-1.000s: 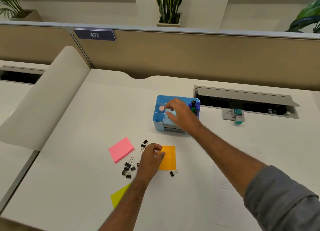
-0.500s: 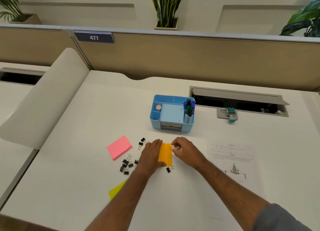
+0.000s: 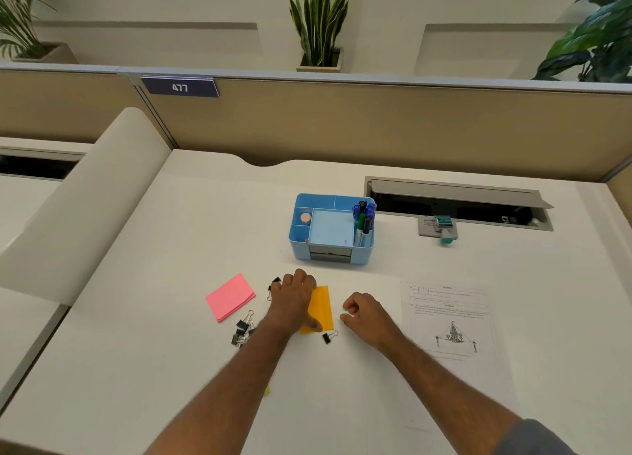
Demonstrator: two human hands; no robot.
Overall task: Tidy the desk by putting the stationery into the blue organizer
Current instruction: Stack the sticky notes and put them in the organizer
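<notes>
The blue organizer (image 3: 301, 249) stands mid-desk with several markers (image 3: 363, 218) in its right compartment, a light blue note pad (image 3: 331, 228) in the middle and a small round pink item (image 3: 305, 218) on the left. My left hand (image 3: 294, 300) grips the left side of the orange sticky note pad (image 3: 323, 309), thumb along its near edge; the pad looks tilted up. My right hand (image 3: 366, 312) rests just right of the pad, fingers loosely curled, holding nothing. A pink sticky pad (image 3: 229, 296) lies to the left, with several black binder clips (image 3: 243, 328) near it and one clip (image 3: 329, 336) below the orange pad.
A printed sheet (image 3: 451, 318) lies on the desk to the right. A teal stamp (image 3: 446, 230) sits by the open cable tray (image 3: 458, 205) at the back right. A beige partition runs along the back, and a rounded divider stands at the left.
My right hand left the organizer, came down to the orange pad, then drew off to its right. My left hand slid further onto the pad, which now looks narrower and tilted.
</notes>
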